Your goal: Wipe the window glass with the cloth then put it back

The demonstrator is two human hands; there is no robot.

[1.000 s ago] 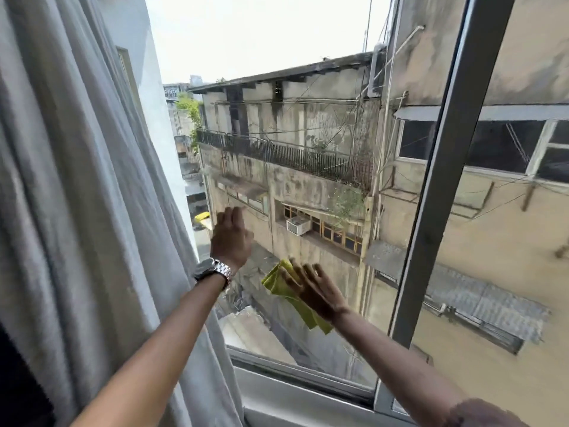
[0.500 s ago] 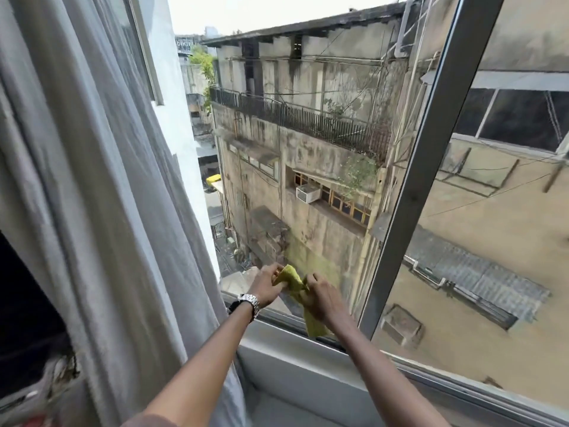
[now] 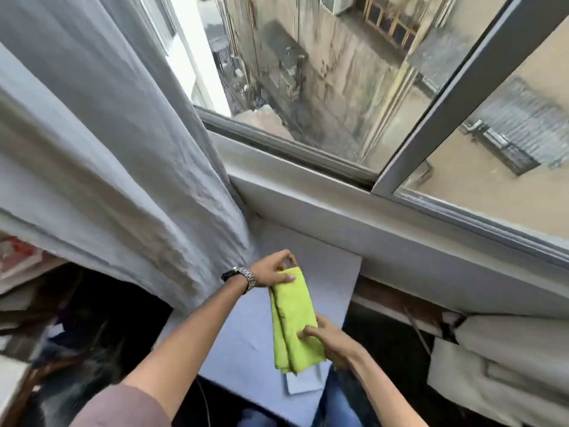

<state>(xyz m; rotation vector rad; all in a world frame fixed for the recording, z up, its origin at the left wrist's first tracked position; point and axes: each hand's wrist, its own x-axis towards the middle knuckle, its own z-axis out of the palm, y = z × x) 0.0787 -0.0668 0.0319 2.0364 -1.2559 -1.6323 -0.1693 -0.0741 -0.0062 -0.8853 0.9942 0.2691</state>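
Curtain (image 3: 123, 149): hangs bunched to the left of the grip, drawn off the glass, presumably so the pane could be reached.

Left hand (image 3: 271, 271), with a watch (image 3: 243, 277) at the wrist: thumb and fingertips pinch the far end of the cloth (image 3: 294, 322). This pinch anchors the end nearest the sill (image 3: 308, 198).

Cloth: yellow-green, folded into a long strip and drawn out between the two grips. It lies over the pale board (image 3: 240, 343) just below both hands. Whether it touches the board cannot be told.

Right hand (image 3: 326, 337): fingers curl over the near right edge of the strip and clamp the layers together. Judgement: the two-ended hold serves to square the fold before the cloth is laid down.

Glass (image 3: 323, 72): stands well beyond and above the grips, with neither hand near it. Judgement: wiping appears finished and the put-back step is in hand. The board under the cloth is the likely resting place.
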